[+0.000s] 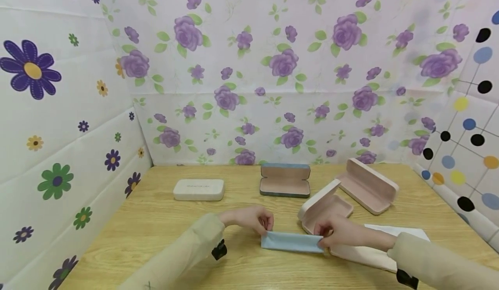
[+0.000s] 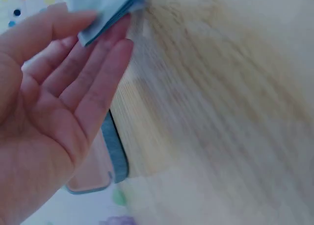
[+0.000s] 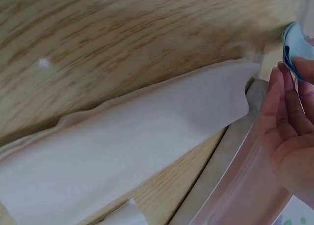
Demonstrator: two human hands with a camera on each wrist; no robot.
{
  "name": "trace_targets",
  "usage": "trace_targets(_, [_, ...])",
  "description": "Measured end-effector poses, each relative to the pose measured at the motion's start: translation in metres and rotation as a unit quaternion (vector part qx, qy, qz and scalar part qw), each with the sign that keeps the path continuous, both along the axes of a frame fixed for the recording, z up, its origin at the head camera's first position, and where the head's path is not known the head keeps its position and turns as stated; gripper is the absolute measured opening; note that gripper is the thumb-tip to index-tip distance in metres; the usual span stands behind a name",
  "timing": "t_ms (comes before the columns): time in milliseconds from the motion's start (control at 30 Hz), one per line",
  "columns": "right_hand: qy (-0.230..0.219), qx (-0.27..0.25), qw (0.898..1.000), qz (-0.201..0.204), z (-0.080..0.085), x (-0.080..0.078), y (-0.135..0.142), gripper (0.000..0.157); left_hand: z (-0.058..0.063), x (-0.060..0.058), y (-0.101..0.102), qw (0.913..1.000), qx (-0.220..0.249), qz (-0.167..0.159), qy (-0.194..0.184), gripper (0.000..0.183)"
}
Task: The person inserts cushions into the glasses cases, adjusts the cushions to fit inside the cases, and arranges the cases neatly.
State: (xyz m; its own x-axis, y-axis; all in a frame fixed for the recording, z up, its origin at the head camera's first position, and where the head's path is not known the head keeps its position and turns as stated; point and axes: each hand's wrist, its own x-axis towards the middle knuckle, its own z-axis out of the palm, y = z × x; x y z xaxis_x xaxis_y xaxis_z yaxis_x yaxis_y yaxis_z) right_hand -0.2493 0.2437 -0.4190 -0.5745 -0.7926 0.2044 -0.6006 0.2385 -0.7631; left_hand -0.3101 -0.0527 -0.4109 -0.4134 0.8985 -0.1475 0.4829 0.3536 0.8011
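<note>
A light blue cloth [image 1: 292,242], folded into a long narrow strip, stretches between the two hands near the front of the table. My left hand [image 1: 251,220] pinches its left end between thumb and fingers; the folded layers of the blue cloth [image 2: 105,14] show in the left wrist view. At the other end my right hand [image 1: 343,231] pinches the cloth's right corner, and the layered edge of the blue cloth [image 3: 294,45] shows in the right wrist view. Just behind the right hand stands an open white glasses case [image 1: 323,207] with a pink lining.
A folded pale cloth [image 1: 366,255] and a white cloth [image 1: 405,230] lie under and beside the right forearm. Farther back are a closed white glasses case [image 1: 199,189], an open dark blue-grey case [image 1: 284,188] and another open white case [image 1: 368,186]. Patterned sheets [image 1: 241,65] enclose the wooden table [image 1: 156,220].
</note>
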Motion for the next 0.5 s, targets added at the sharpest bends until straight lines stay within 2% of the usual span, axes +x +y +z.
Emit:
trace_targets(100, [-0.033,-0.038,0.998,-0.024,0.003,-0.004,0.005,0.01,-0.002,-0.002,-0.001,0.9963,0.034,0.061,-0.05,0.01])
trace_targets(167, [-0.074,-0.054,0.994,-0.063,0.006,-0.006,0.009,0.011,-0.003,-0.002,0.0,0.9895,0.059,0.104,-0.081,0.009])
trace_targets(300, [-0.157,-0.072,0.972,-0.157,0.012,-0.01,0.02,0.016,-0.002,0.001,0.005,0.9684,0.117,0.171,-0.138,0.012])
trace_targets(400, [-0.183,-0.075,0.96,-0.196,0.015,-0.011,0.027,0.02,-0.002,0.005,0.012,0.954,0.15,0.198,-0.168,0.014])
trace_targets(500, [-0.2,-0.072,0.953,-0.216,0.017,-0.011,0.031,0.022,-0.005,0.007,0.019,0.9507,0.162,0.203,-0.169,0.015])
